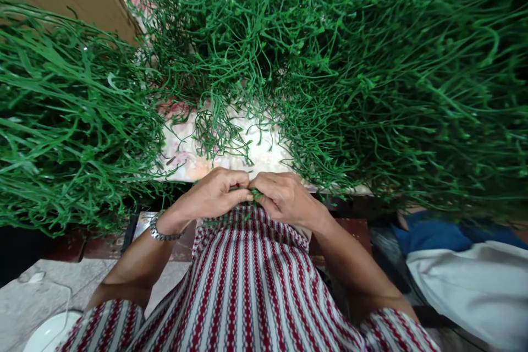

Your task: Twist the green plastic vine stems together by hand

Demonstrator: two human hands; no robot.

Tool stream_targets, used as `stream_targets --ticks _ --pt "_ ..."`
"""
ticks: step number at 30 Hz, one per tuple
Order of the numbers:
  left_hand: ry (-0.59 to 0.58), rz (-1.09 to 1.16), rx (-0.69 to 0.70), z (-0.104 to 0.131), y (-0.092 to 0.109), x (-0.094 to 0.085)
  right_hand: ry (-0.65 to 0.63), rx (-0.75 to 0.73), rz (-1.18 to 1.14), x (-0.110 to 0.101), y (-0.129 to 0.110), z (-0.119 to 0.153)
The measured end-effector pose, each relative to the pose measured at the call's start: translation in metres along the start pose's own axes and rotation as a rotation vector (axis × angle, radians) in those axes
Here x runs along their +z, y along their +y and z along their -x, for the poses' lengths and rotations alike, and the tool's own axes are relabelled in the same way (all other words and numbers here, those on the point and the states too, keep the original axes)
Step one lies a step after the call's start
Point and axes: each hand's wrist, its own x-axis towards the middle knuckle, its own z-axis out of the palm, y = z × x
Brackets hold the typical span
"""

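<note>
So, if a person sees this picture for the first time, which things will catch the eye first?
Probably the big tangled masses of thin green plastic-looking stems, spread across the left, the top and the right. Next, the left hand and right hand meeting at the centre, pinching a small green piece above the red-and-white patterned clothing. A silvery watch band shines on the left wrist.

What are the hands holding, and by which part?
Green plant pieces, pinched in the fingertips of the left hand and right hand; the fingers hide which part of them.
</note>
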Motion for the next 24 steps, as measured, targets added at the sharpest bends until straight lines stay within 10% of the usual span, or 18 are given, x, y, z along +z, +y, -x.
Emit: stream_targets --ticks 8,16,24 --pt "-0.123 0.1 0.032 -0.001 0.004 -0.006 0.021 -0.087 -0.039 0.0 0.0 -0.003" --pt "0.19 -0.241 0.129 0.004 0.009 0.0 0.121 0.054 -0.094 0.007 0.0 0.0" --pt "-0.127 0.093 0.202 0.0 -0.005 -0.003 -0.076 -0.046 -0.277 0.001 0.003 0.0"
